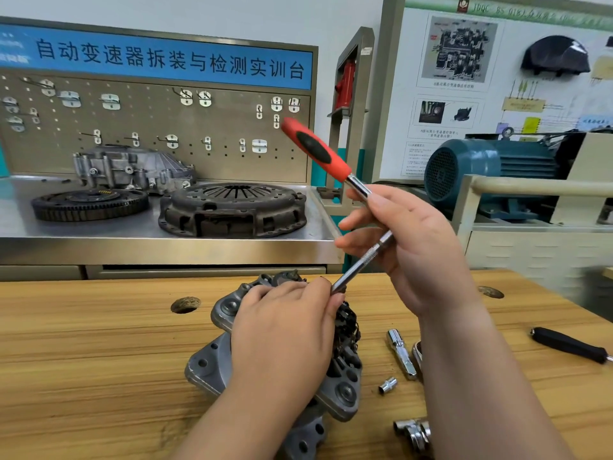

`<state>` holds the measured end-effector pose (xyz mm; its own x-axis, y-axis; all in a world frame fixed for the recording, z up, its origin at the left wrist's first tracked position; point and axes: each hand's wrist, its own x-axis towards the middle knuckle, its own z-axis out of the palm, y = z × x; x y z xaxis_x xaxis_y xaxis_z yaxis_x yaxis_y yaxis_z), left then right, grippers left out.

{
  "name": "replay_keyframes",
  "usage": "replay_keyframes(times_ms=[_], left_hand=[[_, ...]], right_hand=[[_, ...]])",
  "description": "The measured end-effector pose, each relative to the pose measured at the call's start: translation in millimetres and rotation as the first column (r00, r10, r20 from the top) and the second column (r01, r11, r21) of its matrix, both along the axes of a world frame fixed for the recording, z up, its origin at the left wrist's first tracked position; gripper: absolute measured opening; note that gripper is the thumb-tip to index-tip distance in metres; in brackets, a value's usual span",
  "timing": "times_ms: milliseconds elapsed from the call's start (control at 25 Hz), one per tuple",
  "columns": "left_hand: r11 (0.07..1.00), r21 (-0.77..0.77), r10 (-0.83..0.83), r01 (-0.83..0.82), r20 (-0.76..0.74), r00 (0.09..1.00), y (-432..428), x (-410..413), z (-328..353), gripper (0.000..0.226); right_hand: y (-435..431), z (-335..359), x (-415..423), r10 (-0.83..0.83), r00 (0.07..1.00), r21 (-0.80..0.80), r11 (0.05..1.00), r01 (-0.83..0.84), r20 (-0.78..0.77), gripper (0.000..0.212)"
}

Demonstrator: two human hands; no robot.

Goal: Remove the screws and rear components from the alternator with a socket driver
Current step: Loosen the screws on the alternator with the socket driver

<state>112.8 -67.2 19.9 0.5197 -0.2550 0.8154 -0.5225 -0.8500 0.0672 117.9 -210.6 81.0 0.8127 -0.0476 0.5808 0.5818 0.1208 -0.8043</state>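
A pale wooden workbench [99, 353] fills my view, with a steel bench behind it carrying a dark round clutch pressure plate [232, 209]. The grey cast-metal alternator [212, 363] lies near the middle of the wood, its dark, finned rear parts turned up and to the right. My left hand [285, 330] is curled over its top, holding it down, fingertips bunched where the tool meets the housing. My right hand [411, 247] grips the chrome shaft of the red-and-black-handled socket driver [331, 161], which slants up and away; its tip is hidden under my left fingers, so I cannot tell whether it sits on a screw. I judge the alternator heavy and rigid, unlikely to slide but apt to rock on its lugs, so I would brace the solid casting and keep off the thin rear fins. The housing looks dull and scuffed, with round bolt holes in its ears. A small chrome socket [387, 385] and a chrome extension bar [402, 355] lie just beside it.
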Motion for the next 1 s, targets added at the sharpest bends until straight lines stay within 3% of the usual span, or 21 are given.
replay_keyframes(times_ms=[40,80,120,160,200,280,360,400,440,520,560,600,640,680,760,840,920,1000], left_hand=[[1.0,-0.002,0.007,-0.007,-0.006,1.0,-0.5,0.0,0.6,0.033],[1.0,-0.001,0.01,-0.01,-0.012,1.0,-0.8,-0.3,0.9,0.033],[1.0,0.0,0.011,-0.011,-0.017,1.0,-1.0,-0.4,0.9,0.033],[1.0,0.0,0.011,-0.011,-0.019,1.0,-0.9,-0.7,0.5,0.032],[1.0,-0.001,0.011,-0.011,-0.019,1.0,-1.0,-0.9,0.3,0.032],[1.0,-0.008,0.007,-0.007,-0.013,1.0,-0.5,-1.4,-0.3,0.032],[1.0,-0.004,-0.002,0.001,-0.013,1.0,0.0,-1.1,-0.7,0.032],[1.0,0.002,-0.002,0.002,-0.014,1.0,0.2,-0.8,-0.9,0.033],[1.0,0.006,0.002,-0.002,-0.015,1.0,0.3,-0.6,-1.0,0.033],[1.0,0.011,0.022,-0.022,-0.025,0.999,0.2,0.0,-0.7,0.034],[0.999,0.013,0.032,-0.032,-0.03,0.999,-0.1,0.1,-0.5,0.034],[0.999,0.016,0.038,-0.038,-0.032,0.999,-0.9,0.2,-0.2,0.034],[0.999,0.018,0.04,-0.04,-0.032,0.999,-1.0,0.0,-0.2,0.034],[0.999,0.017,0.039,-0.039,-0.031,0.999,-1.3,0.0,-0.3,0.033],[1.0,0.008,0.027,-0.027,-0.031,0.999,-1.1,-0.4,-0.4,0.032],[1.0,0.004,0.015,-0.015,-0.029,0.999,-0.7,-1.2,-0.2,0.032],[1.0,0.019,0.009,-0.009,-0.028,1.0,-0.1,-1.2,0.4,0.033],[0.999,0.031,0.013,-0.012,-0.022,1.0,0.4,-0.7,0.7,0.032]], right_hand=[[2.7,-0.4,1.1,-0.217,0.976,-0.093,0.971,0.218,0.022,0.02],[5.7,-0.3,1.5,-0.425,0.903,-0.189,0.883,0.43,0.071,0.023],[8.6,0.9,0.8,-0.552,0.827,-0.255,0.789,0.559,0.106,0.025],[9.2,2.0,0.9,-0.581,0.808,-0.266,0.767,0.584,0.098,0.026],[7.7,2.1,1.4,-0.511,0.856,-0.233,0.826,0.513,0.07,0.025],[3.8,3.8,-1.8,-0.137,0.99,-0.09,0.987,0.136,-0.011,0.021],[0.2,6.2,-5.1,0.196,0.981,0.062,0.979,-0.196,-0.004,0.024],[-0.8,5.7,-5.0,0.241,0.971,0.075,0.968,-0.241,0.006,0.024],[-0.2,3.8,-3.4,0.175,0.985,0.065,0.983,-0.174,-0.006,0.022],[3.4,0.4,-0.1,-0.186,0.982,-0.055,0.981,0.184,-0.035,0.021],[4.3,-1.2,1.9,-0.432,0.902,-0.192,0.885,0.423,-0.006,0.024],[4.7,-2.0,2.6,-0.615,0.786,-0.338,0.728,0.596,0.063,0.029],[5.0,-1.4,2.2,-0.699,0.705,-0.419,0.608,0.674,0.119,0.032],[4.0,-0.6,2.2,-0.698,0.705,-0.42,0.606,0.675,0.126,0.032],[1.2,1.9,1.6,-0.468,0.882,-0.27,0.843,0.466,0.06,0.025],[1.4,4.5,-1.9,-0.091,0.996,-0.103,0.99,0.092,0.023,0.022],[0.7,4.5,-3.3,0.194,0.98,0.035,0.98,-0.195,0.035,0.025],[-0.4,1.3,-2.8,0.169,0.985,0.035,0.985,-0.17,0.036,0.024]])
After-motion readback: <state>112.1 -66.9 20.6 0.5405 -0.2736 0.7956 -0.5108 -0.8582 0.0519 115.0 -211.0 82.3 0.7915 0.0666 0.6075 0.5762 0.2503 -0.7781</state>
